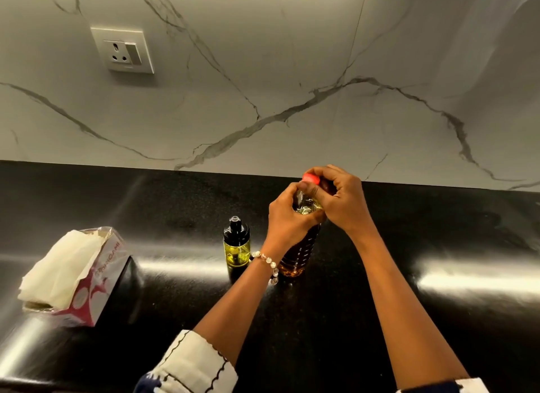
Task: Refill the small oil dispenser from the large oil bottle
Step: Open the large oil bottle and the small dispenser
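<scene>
The large oil bottle (298, 255) stands upright on the black counter, its oil amber and its body ribbed. My left hand (287, 217) wraps around its neck and shoulder. My right hand (340, 198) closes over the top, fingers pinching the red cap (310, 177). Just to the left of the big bottle stands the small oil dispenser (236, 243), a clear bottle with a black pour top and yellow-green oil inside. No hand touches the dispenser.
An open pack of paper napkins (73, 275) lies on the black counter (409, 246) at the left. A marble backsplash with a wall socket (122, 50) rises behind. A beaded bracelet (267, 261) hangs on my left wrist.
</scene>
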A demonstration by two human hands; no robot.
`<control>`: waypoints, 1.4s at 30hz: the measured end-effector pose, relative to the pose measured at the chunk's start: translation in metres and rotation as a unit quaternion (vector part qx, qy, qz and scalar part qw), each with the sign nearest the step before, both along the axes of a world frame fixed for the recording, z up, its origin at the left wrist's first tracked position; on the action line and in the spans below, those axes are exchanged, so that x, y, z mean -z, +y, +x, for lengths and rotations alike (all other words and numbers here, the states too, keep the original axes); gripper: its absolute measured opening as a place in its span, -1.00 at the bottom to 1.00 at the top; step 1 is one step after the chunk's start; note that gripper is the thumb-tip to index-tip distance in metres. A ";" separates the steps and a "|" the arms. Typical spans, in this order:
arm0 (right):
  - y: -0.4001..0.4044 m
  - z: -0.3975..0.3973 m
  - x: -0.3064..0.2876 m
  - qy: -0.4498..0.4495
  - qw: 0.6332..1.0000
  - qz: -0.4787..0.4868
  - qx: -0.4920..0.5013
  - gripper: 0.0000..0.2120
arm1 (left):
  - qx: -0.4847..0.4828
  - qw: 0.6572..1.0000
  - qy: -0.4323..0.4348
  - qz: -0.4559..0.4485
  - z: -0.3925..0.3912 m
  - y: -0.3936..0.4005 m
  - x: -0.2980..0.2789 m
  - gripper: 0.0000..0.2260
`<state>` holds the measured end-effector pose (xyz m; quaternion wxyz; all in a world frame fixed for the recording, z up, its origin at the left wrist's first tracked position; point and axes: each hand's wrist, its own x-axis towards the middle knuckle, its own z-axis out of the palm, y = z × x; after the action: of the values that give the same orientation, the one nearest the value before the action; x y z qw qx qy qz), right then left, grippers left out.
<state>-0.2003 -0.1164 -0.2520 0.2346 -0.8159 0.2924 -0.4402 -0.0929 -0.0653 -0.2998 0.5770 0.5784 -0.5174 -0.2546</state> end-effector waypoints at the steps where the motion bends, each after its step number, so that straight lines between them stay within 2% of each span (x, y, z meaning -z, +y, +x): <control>1: 0.000 0.000 0.001 0.001 1.000 -0.002 -0.007 -0.76 | -0.002 1.000 -0.001 0.001 0.000 0.000 0.000 -0.58; 19: -0.013 -0.006 -0.009 0.109 0.990 -0.050 -0.068 -0.74 | -0.001 1.000 0.017 0.022 0.003 0.002 -0.002 -0.61; 23: -0.013 -0.006 -0.012 0.132 0.987 -0.086 -0.035 -0.70 | -0.001 0.999 0.018 0.030 0.003 0.004 -0.004 -0.62; 26: -0.009 0.000 -0.008 0.113 0.989 -0.096 0.015 -0.63 | 0.004 0.999 0.020 0.046 0.001 0.004 -0.006 -0.64; 30: -0.002 0.012 -0.001 0.077 0.992 -0.090 0.041 -0.52 | 0.010 0.999 0.020 0.038 0.001 0.004 -0.005 -0.57; 33: -0.001 0.013 -0.003 0.078 0.992 -0.094 0.041 -0.51 | 0.007 0.999 0.023 0.033 0.002 0.003 -0.006 -0.52; 38: -0.005 0.008 -0.007 0.118 0.988 -0.094 0.015 -0.61 | 0.008 0.999 0.026 0.025 0.002 0.004 -0.005 -0.53; 42: -0.009 0.005 -0.014 0.182 0.979 -0.085 -0.015 -0.61 | 0.004 0.999 0.026 0.025 0.003 0.002 -0.003 -0.53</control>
<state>-0.1955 -0.1250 -0.2380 0.1141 -0.9038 0.2793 -0.3035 -0.0900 -0.0636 -0.2973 0.5746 0.5834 -0.4986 -0.2844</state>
